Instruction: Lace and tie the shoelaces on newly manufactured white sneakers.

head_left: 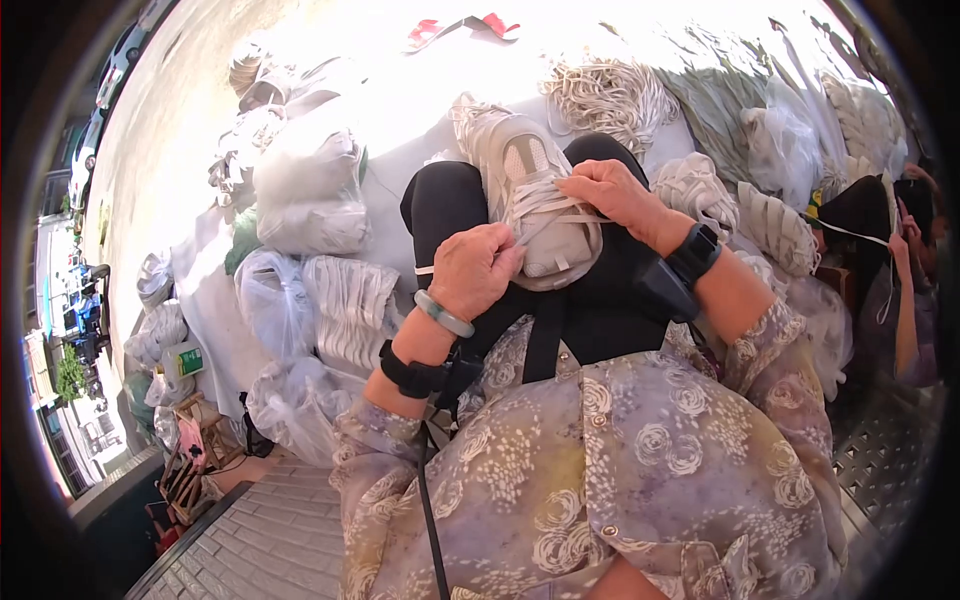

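A pale beige sneaker (555,255) rests on my lap between my black-clad knees. White shoelaces (540,205) run across its front, partly threaded and partly loose. My left hand (470,268) is closed at the shoe's left side, its thumb and fingers pinched on a lace. On the opposite side my right hand (620,200) pinches a lace over the lacing area, thumb and forefinger pressed together. Just beyond the sneaker's far end lies more whitish material, washed out by bright sun.
A large heap of loose white laces (615,100) lies far right of centre. Bundled laces (350,300) and filled plastic bags (310,200) crowd the left. More bundles (775,228) sit at right, beside another person's hand (900,250) with a white lace. Red-and-white pieces (460,32) lie farthest away.
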`<action>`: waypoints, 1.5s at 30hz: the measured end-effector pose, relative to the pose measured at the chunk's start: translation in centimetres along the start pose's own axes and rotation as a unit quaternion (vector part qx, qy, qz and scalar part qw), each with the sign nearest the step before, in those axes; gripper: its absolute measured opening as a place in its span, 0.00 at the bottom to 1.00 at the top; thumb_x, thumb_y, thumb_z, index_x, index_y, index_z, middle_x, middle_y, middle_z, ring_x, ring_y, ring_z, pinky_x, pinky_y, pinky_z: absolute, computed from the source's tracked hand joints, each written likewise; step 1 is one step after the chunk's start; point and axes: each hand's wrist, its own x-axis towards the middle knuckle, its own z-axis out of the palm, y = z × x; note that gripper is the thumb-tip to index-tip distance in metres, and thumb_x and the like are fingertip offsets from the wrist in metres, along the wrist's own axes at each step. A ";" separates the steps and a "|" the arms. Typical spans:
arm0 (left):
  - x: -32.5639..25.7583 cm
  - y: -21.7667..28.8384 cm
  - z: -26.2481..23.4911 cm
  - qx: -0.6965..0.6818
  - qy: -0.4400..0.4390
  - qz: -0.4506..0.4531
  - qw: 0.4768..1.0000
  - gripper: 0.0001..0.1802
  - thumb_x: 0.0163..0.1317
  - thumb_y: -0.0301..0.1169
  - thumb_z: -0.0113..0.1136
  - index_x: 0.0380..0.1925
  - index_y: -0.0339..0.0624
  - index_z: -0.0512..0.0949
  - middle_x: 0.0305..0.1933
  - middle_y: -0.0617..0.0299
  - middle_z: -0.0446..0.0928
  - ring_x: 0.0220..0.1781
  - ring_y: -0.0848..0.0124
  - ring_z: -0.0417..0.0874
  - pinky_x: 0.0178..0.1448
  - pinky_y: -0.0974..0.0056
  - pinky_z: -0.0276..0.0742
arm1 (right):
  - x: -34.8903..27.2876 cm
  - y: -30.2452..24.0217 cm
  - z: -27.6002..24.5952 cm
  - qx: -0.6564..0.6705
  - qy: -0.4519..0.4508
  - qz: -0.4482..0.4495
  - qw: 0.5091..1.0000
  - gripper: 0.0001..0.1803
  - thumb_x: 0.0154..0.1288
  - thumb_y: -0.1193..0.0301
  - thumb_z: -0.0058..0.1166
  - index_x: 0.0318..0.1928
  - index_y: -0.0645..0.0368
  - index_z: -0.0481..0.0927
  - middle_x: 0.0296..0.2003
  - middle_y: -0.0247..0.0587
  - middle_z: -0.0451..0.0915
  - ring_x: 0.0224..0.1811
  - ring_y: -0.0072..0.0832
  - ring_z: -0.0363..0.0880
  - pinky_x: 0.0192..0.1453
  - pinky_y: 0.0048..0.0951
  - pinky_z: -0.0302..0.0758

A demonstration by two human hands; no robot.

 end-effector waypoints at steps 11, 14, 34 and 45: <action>-3.6 0.7 -5.9 -0.041 -0.096 -0.019 0.994 0.10 0.53 0.26 0.56 0.18 0.36 0.68 0.18 0.53 0.68 0.20 0.55 0.70 0.25 0.60 0.65 | -1.3 2.2 -0.7 0.039 -0.006 -0.092 0.995 0.06 0.65 0.70 0.50 0.37 0.60 0.76 0.28 0.23 0.70 0.30 0.10 0.65 0.34 0.15 0.65; -4.5 0.4 -5.4 -0.059 -0.115 -0.013 0.992 0.10 0.53 0.26 0.56 0.18 0.35 0.68 0.17 0.53 0.67 0.19 0.56 0.69 0.25 0.61 0.64 | -2.1 2.8 -1.1 -0.003 -0.013 -0.119 0.993 0.07 0.65 0.70 0.50 0.37 0.62 0.76 0.27 0.23 0.71 0.31 0.10 0.66 0.34 0.16 0.66; -4.8 -3.6 -4.0 0.258 0.060 0.060 0.962 0.05 0.57 0.31 0.54 0.25 0.45 0.71 0.18 0.57 0.72 0.21 0.54 0.75 0.23 0.54 0.69 | -4.4 2.7 -1.8 -0.451 0.115 -0.308 0.830 0.02 0.56 0.72 0.49 0.30 0.54 0.74 0.23 0.38 0.75 0.27 0.40 0.77 0.28 0.38 0.71; -1.6 4.7 -9.7 0.417 0.092 0.304 0.852 0.05 0.58 0.26 0.56 0.33 0.35 0.74 0.16 0.62 0.61 0.17 0.64 0.65 0.23 0.59 0.55 | -0.6 -4.7 4.5 -0.217 -0.046 -0.332 0.917 0.28 0.68 0.48 0.33 0.28 0.57 0.77 0.24 0.45 0.79 0.32 0.43 0.77 0.41 0.39 0.69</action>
